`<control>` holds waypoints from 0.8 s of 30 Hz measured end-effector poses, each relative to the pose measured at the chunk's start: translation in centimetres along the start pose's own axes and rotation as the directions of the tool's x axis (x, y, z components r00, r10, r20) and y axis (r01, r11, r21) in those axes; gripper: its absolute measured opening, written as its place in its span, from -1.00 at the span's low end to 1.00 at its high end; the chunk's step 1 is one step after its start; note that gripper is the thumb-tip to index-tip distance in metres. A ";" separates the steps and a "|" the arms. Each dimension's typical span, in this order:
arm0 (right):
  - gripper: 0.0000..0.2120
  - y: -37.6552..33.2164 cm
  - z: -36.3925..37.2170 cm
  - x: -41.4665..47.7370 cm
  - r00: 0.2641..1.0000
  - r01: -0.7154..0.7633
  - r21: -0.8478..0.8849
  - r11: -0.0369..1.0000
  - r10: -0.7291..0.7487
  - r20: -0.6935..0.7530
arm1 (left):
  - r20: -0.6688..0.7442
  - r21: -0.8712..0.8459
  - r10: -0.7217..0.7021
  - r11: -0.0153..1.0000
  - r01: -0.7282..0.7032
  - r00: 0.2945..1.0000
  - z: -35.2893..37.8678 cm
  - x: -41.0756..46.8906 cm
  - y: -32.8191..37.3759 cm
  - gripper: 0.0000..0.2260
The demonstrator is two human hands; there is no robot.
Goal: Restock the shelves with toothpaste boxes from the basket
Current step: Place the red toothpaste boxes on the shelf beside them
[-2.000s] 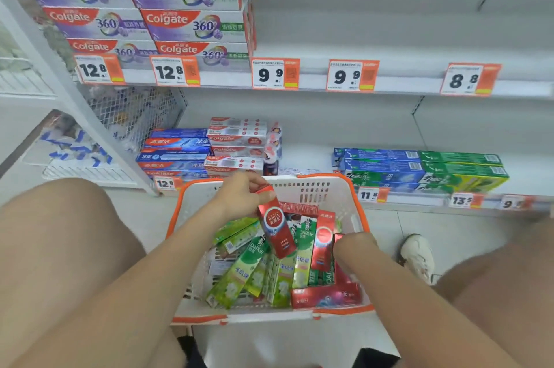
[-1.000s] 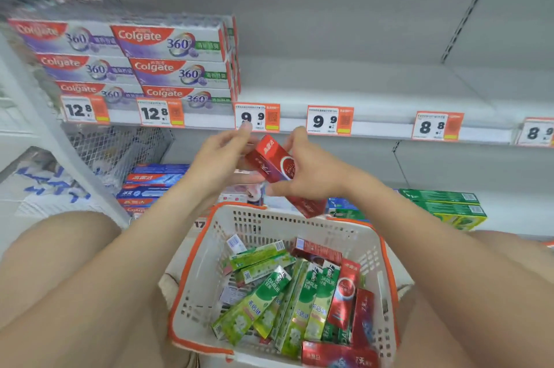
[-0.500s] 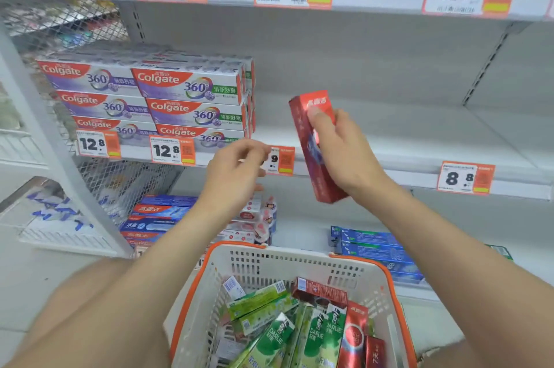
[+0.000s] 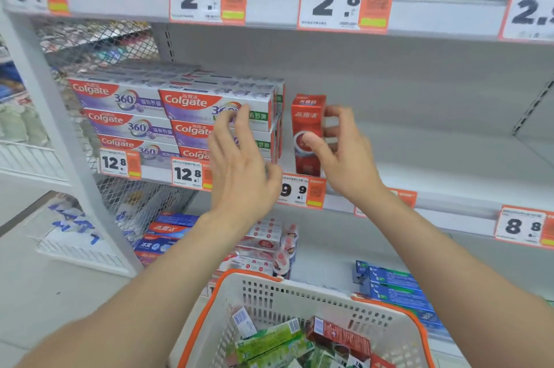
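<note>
A red toothpaste box [image 4: 305,118] stands upright on the middle shelf [image 4: 434,175], just right of the stacked Colgate 360 boxes [image 4: 168,109]. My right hand [image 4: 341,154] grips its lower half, thumb on the front and fingers on its right side. My left hand [image 4: 239,163] hovers open in front of the Colgate stack, holding nothing. At the bottom, the white basket with an orange rim [image 4: 299,295] holds several green and red toothpaste boxes [image 4: 278,340].
Price tags 9.9 [image 4: 302,190] and 12.8 [image 4: 187,172] line the shelf edge. The lower shelf holds red-and-blue boxes [image 4: 168,235] and blue-green boxes [image 4: 395,286]. A wire mesh divider [image 4: 99,46] bounds the shelf on the left.
My right hand has carried the red box up from the basket and stood it upright on the middle shelf beside the Colgate stack. My left hand let go of it and rose, open.
</note>
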State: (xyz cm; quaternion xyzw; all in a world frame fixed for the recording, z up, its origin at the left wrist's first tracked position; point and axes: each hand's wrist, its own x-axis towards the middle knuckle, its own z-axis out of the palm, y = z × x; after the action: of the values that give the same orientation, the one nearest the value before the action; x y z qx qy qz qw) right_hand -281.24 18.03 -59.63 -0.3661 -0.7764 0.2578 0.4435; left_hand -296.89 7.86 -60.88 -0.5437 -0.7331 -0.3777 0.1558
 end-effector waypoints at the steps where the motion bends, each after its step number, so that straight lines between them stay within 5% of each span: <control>1: -0.60 0.3 0.5 0.1 0.999 -0.024 0.004 1.000 0.023 0.040 | 0.009 0.011 0.018 1.000 -0.019 1.000 0.0 0.1 0.0 -0.17; 7: -0.44 0.0 2.2 0.7 0.963 -0.072 0.015 0.997 0.066 0.262 | 0.024 -0.068 0.068 0.996 -0.066 0.997 -0.6 0.6 -0.7 -0.16; 14: -0.36 -0.3 1.8 1.1 0.953 -0.170 0.069 0.983 0.146 0.266 | -0.038 -0.141 0.038 0.989 -0.043 0.999 -1.0 1.7 0.0 -0.22; 18: -0.42 -2.0 1.7 3.2 0.962 -0.268 0.325 0.907 0.232 0.146 | -0.064 -0.102 0.021 0.994 -0.027 0.998 -1.0 2.0 0.2 -0.26; 24: -0.43 -4.5 2.5 5.6 0.913 -0.407 0.534 0.741 0.343 0.221 | -0.043 -0.083 0.020 0.996 -0.023 0.999 -0.8 1.7 -0.2 -0.23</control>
State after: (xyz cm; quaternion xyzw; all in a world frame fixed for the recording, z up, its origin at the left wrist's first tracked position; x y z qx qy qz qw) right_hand -286.88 19.64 -54.79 -0.3512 -0.5966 0.5806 0.4285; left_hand -297.82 8.43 -59.31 -0.5496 -0.7073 -0.4177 0.1525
